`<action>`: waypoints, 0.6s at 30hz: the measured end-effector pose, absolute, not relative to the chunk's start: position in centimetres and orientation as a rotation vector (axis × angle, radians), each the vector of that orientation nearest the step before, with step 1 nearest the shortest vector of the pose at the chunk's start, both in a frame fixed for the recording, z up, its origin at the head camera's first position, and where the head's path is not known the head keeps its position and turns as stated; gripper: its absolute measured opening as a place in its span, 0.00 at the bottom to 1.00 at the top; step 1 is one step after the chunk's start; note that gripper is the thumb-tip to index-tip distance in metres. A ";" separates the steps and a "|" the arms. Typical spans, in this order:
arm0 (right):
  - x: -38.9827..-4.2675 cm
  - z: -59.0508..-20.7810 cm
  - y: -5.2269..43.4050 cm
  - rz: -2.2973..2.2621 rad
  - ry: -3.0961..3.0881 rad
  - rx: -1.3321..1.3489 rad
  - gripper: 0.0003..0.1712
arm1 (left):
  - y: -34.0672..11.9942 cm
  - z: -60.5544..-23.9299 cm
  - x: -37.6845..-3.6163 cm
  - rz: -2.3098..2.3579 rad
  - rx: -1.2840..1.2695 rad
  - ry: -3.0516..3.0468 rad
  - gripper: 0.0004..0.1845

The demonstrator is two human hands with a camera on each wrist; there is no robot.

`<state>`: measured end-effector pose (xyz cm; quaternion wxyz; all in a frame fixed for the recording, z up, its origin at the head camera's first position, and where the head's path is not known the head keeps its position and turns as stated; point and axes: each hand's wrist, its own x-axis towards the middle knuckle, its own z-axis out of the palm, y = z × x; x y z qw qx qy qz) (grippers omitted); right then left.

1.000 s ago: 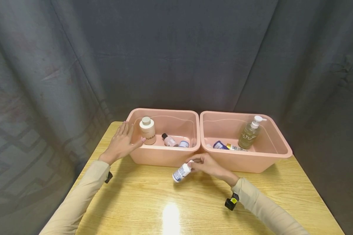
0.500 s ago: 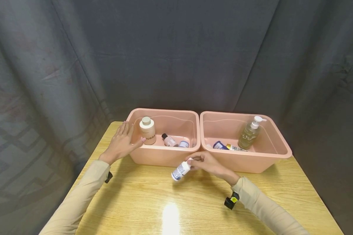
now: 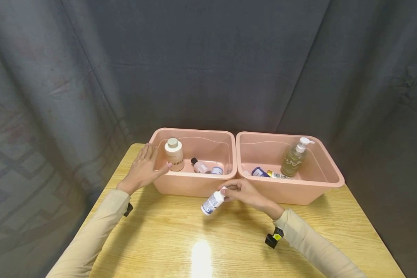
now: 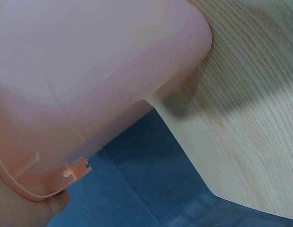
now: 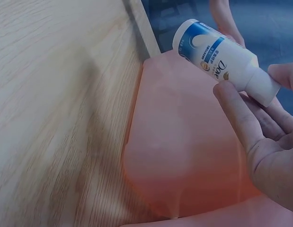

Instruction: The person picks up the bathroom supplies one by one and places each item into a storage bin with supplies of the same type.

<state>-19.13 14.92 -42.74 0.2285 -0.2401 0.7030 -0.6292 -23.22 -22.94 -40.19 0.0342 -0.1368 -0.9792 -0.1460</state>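
Holding a small white bottle (image 3: 213, 203) by its cap end in my right hand (image 3: 244, 192), fingers (image 5: 235, 117) curled and pinching the neck, body hanging tilted down and away. Landmark for this entry: left pink bin (image 3: 194, 185). The bottle sits just in front of that bin's front wall, near its right corner, above the tabletop (image 3: 201, 239) and apparently clear of it, though the head view does not settle whether the base touches wood. The right wrist view shows a blue and white label and the bin wall close behind it.

My left hand (image 3: 142, 169) lies against the bin's left corner, fingers straight and together, thumb on the rim; the left wrist view shows only the bin's outer wall (image 4: 89, 94) and tabletop edge.

Inside the left bin: a beige bottle (image 3: 174, 154) upright at its left side and a small dark-capped bottle (image 3: 199, 165) lying toward the front. To the right of the left bin, touching it, stands a second pink bin (image 3: 292, 193) with a pump bottle (image 3: 294, 157).

Judgement on handling: the pinch is high and the body swings free, so I would lift it well over the rim and keep the left hand bracing the bin against sliding.
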 end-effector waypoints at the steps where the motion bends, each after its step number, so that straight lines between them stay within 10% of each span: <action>1: -19.1 -42.7 14.9 -1.729 1.939 -0.668 0.21 | -23.0 -40.2 -23.2 -0.448 -0.422 -3.012 0.57; 18: -19.0 -40.8 14.5 -1.766 1.880 -0.739 0.22 | -23.0 -40.3 -23.2 -0.454 -0.432 -2.987 0.57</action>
